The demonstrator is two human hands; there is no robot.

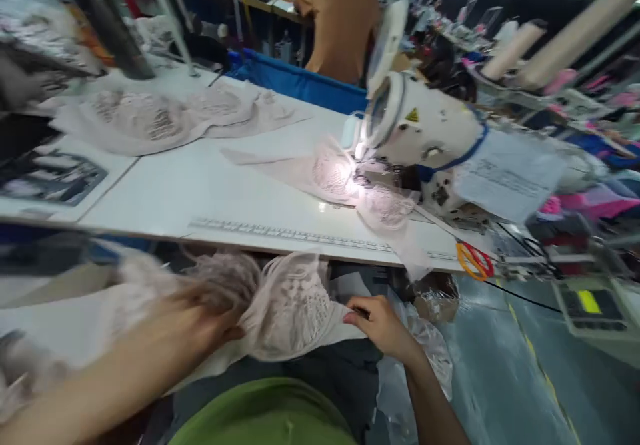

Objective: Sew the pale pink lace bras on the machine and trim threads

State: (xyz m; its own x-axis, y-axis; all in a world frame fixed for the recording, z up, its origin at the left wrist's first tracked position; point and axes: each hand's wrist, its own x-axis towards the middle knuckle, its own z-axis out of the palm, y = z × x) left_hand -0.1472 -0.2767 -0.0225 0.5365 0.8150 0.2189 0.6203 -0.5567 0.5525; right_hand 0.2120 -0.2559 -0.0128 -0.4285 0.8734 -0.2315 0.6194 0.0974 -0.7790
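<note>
Handling seems underway: bra [295,312] is pinched by right hand [384,326], grip of left hand [193,322] unclear; even support seems needed.

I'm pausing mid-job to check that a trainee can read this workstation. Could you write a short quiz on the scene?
1. Multiple choice: where are the scissors?
a) In the right hand
b) Near the table's right-hand end, by the sewing machine
c) At the table's far left corner

2. True or false: the right hand pinches one side of the lace bra held in front of the green shirt.

3. Fill in the missing word: along the near edge of the white table runs a marked ____.

Key: 1: b. 2: true. 3: ruler.
</note>
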